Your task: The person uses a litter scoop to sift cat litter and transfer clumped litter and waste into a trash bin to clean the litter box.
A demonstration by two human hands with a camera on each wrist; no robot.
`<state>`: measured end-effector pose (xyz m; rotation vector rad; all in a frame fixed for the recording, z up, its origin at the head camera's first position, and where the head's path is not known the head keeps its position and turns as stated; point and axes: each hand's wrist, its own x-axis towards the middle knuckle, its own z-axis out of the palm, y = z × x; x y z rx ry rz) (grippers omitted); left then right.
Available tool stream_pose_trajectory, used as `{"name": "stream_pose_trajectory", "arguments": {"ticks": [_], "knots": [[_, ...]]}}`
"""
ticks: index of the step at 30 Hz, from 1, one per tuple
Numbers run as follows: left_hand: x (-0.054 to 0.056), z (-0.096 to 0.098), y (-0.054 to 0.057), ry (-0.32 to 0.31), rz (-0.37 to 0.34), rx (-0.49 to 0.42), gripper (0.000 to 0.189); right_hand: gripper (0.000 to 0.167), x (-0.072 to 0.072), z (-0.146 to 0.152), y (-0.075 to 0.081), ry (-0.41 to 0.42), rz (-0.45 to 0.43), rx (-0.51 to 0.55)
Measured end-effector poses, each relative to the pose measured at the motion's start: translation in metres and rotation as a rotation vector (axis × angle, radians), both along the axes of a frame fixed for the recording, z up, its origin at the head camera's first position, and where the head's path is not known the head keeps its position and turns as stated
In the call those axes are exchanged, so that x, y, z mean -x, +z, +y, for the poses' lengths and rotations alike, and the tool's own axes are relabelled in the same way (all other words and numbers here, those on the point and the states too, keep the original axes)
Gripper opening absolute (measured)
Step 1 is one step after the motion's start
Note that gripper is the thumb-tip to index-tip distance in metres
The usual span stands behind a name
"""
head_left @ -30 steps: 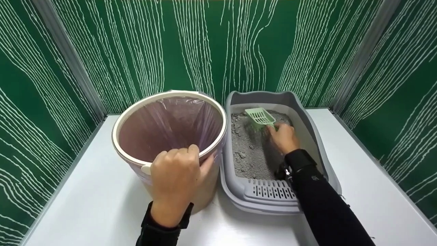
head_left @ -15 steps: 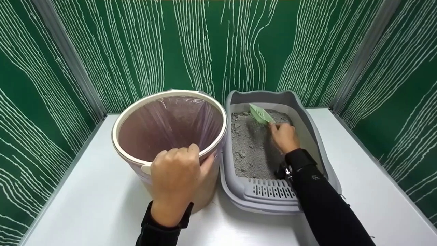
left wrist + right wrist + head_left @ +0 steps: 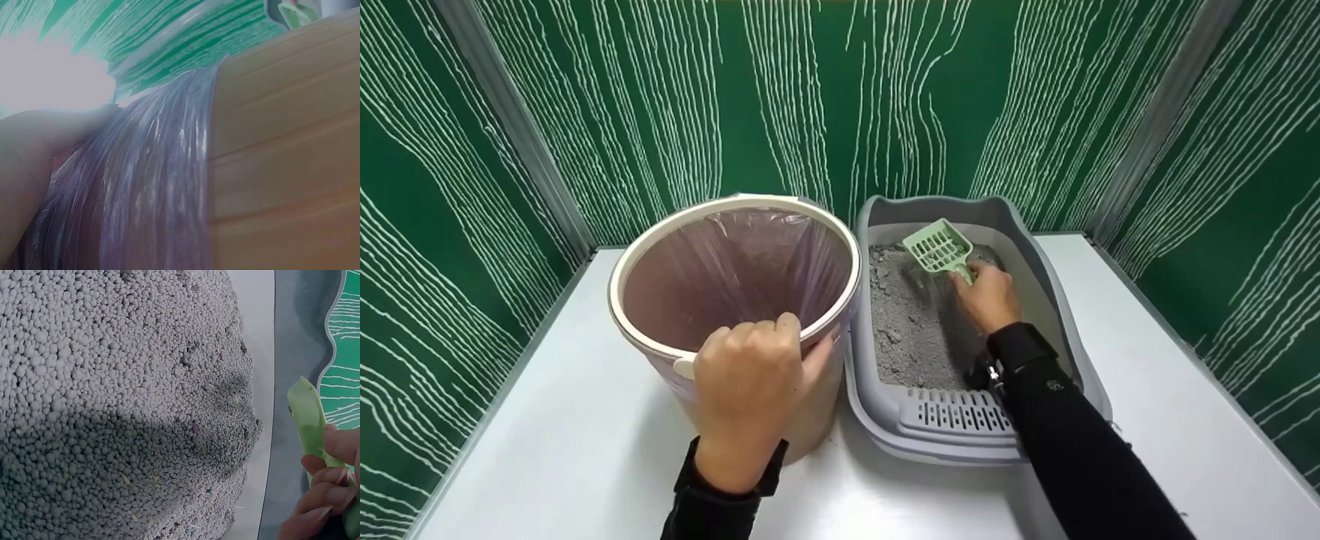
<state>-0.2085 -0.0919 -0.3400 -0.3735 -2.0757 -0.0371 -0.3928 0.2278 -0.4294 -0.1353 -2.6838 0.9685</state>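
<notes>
My left hand (image 3: pixel 746 397) grips the near rim of a tall bin (image 3: pixel 814 420) lined with a translucent purplish bag (image 3: pixel 697 259). In the left wrist view, the bag's gathered edge (image 3: pixel 160 169) hangs over the bin's outer wall (image 3: pixel 281 140), with the thumb lying against it. To the right, my right hand (image 3: pixel 990 300) holds a light green slotted litter scoop (image 3: pixel 939 246) by its handle, raised above grey litter (image 3: pixel 904 345) in a grey litter box (image 3: pixel 877 409). The right wrist view shows the scoop (image 3: pixel 309 416) edge-on, clear of the litter (image 3: pixel 112 354). Its load cannot be made out.
Bin and litter box stand side by side on a white table (image 3: pixel 562 420). A slotted step (image 3: pixel 960 415) forms the box's near end, and its far wall (image 3: pixel 937 210) rises higher. Green panels (image 3: pixel 780 90) with white lines enclose the back and sides.
The right hand has rocked the scoop from side to side: it was turned edge-on half a second ago, and its slotted face shows now. The left hand keeps its hold on the rim.
</notes>
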Motion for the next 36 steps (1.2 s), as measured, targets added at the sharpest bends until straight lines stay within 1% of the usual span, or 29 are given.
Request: {"name": "stream_pose_trajectory", "arguments": {"ticks": [3, 6, 8, 11, 13, 15, 17, 20, 22, 24, 25, 26, 28, 30, 32, 33, 35, 36], "knots": [[0.0, 0.001, 0.0, 0.001, 0.004, 0.002, 0.057, 0.045, -0.001, 0.001, 0.01, 0.015, 0.005, -0.022], [-0.001, 0.002, 0.001, -0.001, -0.005, 0.004, 0.057, 0.041, -0.005, 0.001, 0.03, 0.061, 0.017, -0.015], [-0.001, 0.002, 0.001, -0.005, -0.01, 0.006, 0.057, 0.043, -0.009, 0.001, 0.05, 0.101, 0.001, 0.011], [-0.001, 0.002, 0.001, -0.014, -0.016, 0.004, 0.057, 0.043, -0.018, -0.002, 0.086, 0.162, 0.02, 0.02], [-0.001, 0.001, 0.001, -0.013, -0.015, 0.0, 0.057, 0.043, -0.029, -0.011, 0.112, 0.197, 0.037, 0.002], [-0.002, 0.0, 0.0, -0.01, -0.013, 0.0, 0.058, 0.04, -0.04, -0.024, 0.138, 0.241, 0.095, -0.046], [-0.002, -0.001, 0.0, -0.007, -0.01, 0.005, 0.058, 0.037, -0.054, -0.04, 0.16, 0.291, 0.131, -0.076], [-0.002, -0.001, 0.001, -0.001, -0.009, 0.009, 0.059, 0.034, -0.075, -0.066, 0.186, 0.382, 0.191, -0.148], [-0.002, -0.001, 0.002, 0.002, -0.008, 0.003, 0.058, 0.032, -0.088, -0.082, 0.195, 0.467, 0.239, -0.21], [-0.002, -0.002, 0.002, 0.004, -0.01, -0.001, 0.058, 0.029, -0.097, -0.097, 0.198, 0.569, 0.326, -0.311], [-0.002, -0.002, 0.002, 0.005, -0.01, -0.003, 0.057, 0.027, -0.101, -0.103, 0.198, 0.626, 0.386, -0.365], [-0.002, -0.002, 0.002, 0.005, -0.011, -0.004, 0.056, 0.026, -0.104, -0.109, 0.197, 0.674, 0.448, -0.441], [-0.002, -0.002, 0.002, 0.005, -0.012, -0.004, 0.055, 0.021, -0.109, -0.118, 0.193, 0.731, 0.577, -0.645], [-0.002, -0.001, 0.002, 0.007, -0.011, -0.004, 0.054, 0.02, -0.114, -0.125, 0.189, 0.752, 0.673, -0.878], [-0.002, -0.001, 0.002, 0.012, -0.008, -0.001, 0.052, 0.025, -0.119, -0.131, 0.186, 0.747, 0.73, -1.12], [-0.002, 0.0, 0.002, 0.012, -0.007, 0.0, 0.052, 0.027, -0.12, -0.133, 0.185, 0.748, 0.75, -1.221], [-0.003, 0.001, 0.002, 0.014, -0.003, 0.004, 0.051, 0.031, -0.123, -0.135, 0.182, 0.756, 0.797, -1.364], [-0.003, 0.001, 0.002, 0.016, -0.003, 0.007, 0.051, 0.032, -0.124, -0.136, 0.181, 0.759, 0.814, -1.405]]}}
